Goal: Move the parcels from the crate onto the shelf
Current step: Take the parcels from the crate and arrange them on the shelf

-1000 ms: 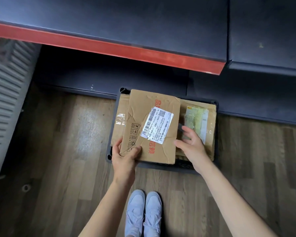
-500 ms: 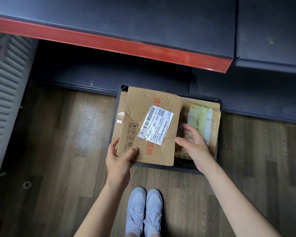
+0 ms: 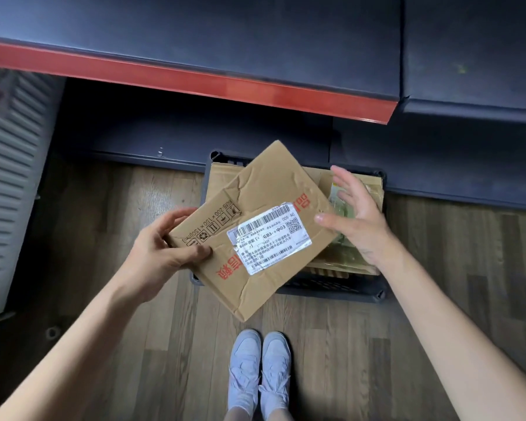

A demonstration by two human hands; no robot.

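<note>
The parcel (image 3: 249, 226), which lay on the crate (image 3: 331, 288) a moment ago, is now lifted and turned askew above it, pinched at one edge by the left hand (image 3: 161, 250), while the right hand (image 3: 354, 217) has let go, fingers spread.

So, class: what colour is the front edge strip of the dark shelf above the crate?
The shelf's front edge strip is red, clearest in the head view.

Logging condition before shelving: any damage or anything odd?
Yes. The cardboard parcel gripped by the left hand is creased and dented across its top face, and its shipping label is wrinkled with ragged edges. Right hand is open beside it. Nothing spilled.
</note>
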